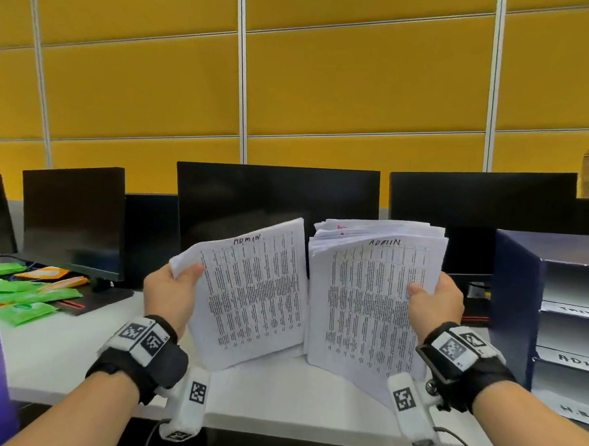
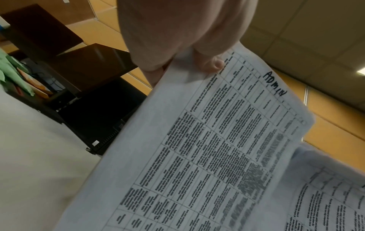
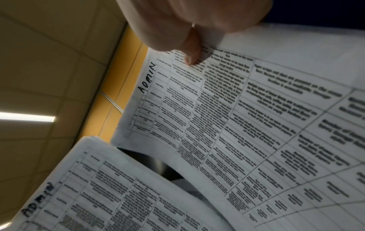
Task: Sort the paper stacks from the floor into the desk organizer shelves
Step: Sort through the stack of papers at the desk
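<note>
Two stacks of printed sheets stand upright on the white desk [image 1: 74, 354], both handwritten "ADMIN" on top. My left hand [image 1: 175, 290] pinches the thinner stack [image 1: 258, 296] [image 2: 207, 148] at its upper left edge, thumb in front. My right hand [image 1: 433, 305] grips the thicker stack [image 1: 371, 302] [image 3: 256, 117] by its right edge, thumb on the front page. Just right of the right hand stands the dark blue desk organizer [image 1: 517, 302] with white shelves; one label reads "ADM", cut off by the frame edge, and a lower one reads "H.R".
Several black monitors [image 1: 277, 205] line the back of the desk in front of a yellow partition wall. Green and orange packets [image 1: 26, 297] lie at the far left. A monitor base [image 1: 94, 297] sits beside them.
</note>
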`<state>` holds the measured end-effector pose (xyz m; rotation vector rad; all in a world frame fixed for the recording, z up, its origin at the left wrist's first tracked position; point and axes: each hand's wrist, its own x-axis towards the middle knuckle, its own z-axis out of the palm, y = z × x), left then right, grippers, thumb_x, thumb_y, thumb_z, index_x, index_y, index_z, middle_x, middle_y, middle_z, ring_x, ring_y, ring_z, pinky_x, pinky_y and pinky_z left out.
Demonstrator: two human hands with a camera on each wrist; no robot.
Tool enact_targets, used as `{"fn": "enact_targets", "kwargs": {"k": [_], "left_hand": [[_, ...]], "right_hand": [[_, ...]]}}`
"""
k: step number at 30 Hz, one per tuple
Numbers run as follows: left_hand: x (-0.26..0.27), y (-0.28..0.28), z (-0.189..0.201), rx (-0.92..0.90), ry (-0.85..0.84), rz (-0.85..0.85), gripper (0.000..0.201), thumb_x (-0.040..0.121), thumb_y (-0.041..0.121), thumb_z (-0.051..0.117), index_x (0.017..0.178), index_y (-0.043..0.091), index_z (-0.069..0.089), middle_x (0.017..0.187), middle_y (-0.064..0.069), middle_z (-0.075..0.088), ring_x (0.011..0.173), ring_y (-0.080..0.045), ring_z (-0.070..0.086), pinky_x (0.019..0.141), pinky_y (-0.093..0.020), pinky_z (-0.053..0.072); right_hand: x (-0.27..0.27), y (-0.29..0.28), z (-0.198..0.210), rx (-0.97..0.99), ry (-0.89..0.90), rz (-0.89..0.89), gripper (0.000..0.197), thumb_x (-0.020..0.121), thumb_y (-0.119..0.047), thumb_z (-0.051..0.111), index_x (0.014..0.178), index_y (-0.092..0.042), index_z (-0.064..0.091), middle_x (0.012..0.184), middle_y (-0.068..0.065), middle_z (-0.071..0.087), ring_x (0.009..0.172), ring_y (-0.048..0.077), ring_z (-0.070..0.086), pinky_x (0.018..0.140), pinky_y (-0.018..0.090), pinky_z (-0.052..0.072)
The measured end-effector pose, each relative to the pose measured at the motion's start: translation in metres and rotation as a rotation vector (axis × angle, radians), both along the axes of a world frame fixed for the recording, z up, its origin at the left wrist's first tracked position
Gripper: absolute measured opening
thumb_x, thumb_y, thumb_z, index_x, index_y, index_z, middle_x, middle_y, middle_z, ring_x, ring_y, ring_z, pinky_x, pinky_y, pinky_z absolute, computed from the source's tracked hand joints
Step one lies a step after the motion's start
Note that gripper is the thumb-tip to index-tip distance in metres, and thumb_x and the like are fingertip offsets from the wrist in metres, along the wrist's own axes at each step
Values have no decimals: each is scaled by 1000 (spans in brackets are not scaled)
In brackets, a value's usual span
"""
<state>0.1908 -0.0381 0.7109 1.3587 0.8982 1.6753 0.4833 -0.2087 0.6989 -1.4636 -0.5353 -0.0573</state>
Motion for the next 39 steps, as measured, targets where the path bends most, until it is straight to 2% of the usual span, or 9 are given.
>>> {"fn": "enact_targets", "kwargs": {"k": [3,9,12,18,23,27,33,35,39], "left_hand": [[-5,1,-3,13,30,-21,20,93,14,62,112,12,67,86,3,65,84,-20,63,74,-35,48],[-11,2,-7,0,53,-94,10,92,12,63,100,17,66,85,4,66,82,-16,63,78,-35,50],[-6,-6,-7,29,41,-149,8,90,9,64,85,15,65,82,0,65,74,-13,60,65,-26,46],[23,-11,-9,56,38,-215,10,88,15,68,84,24,67,86,0,70,81,-19,65,68,-30,50],[53,-18,-4,81,96,-217,10,87,27,71,90,18,70,83,-2,74,76,-19,71,66,-35,58],[67,-18,1,64,40,-196,18,88,30,69,100,18,64,91,-3,71,84,-21,70,74,-42,58],[92,-16,5,-31,-103,-404,9,94,21,61,94,16,68,94,-8,75,91,-29,71,82,-46,56],[97,-14,7,-27,-99,-440,11,94,21,60,98,13,68,96,-10,75,93,-31,71,82,-45,56],[100,-12,12,-12,0,-509,22,90,29,64,98,9,68,92,-12,75,86,-31,72,75,-45,58]], "right_hand": [[1,-1,1,-20,-9,-48,26,91,-5,56,116,-11,61,117,13,64,107,31,59,81,31,42],[10,-9,1,-49,11,-79,24,91,-4,55,114,-9,60,118,14,63,108,33,59,83,36,45],[6,-6,1,-27,-14,-12,26,91,-4,56,115,-13,60,115,9,64,100,25,59,81,38,47],[-22,5,7,27,-103,232,29,89,-3,57,114,-17,62,107,2,66,100,20,62,89,43,53],[-36,9,6,4,-166,404,25,91,-6,58,112,-19,61,101,-5,66,89,6,62,65,19,49],[-24,3,2,8,-187,484,24,88,-9,63,109,-21,64,97,-4,70,89,11,67,65,23,53],[1,1,-1,68,-84,605,30,89,2,56,110,-19,62,100,1,73,89,16,71,68,30,57],[8,3,-3,88,-59,627,31,89,2,56,111,-19,61,100,2,73,90,20,71,70,36,57],[18,6,-7,113,-68,574,30,88,-2,62,113,-18,61,100,3,71,90,22,70,65,33,57]]}}
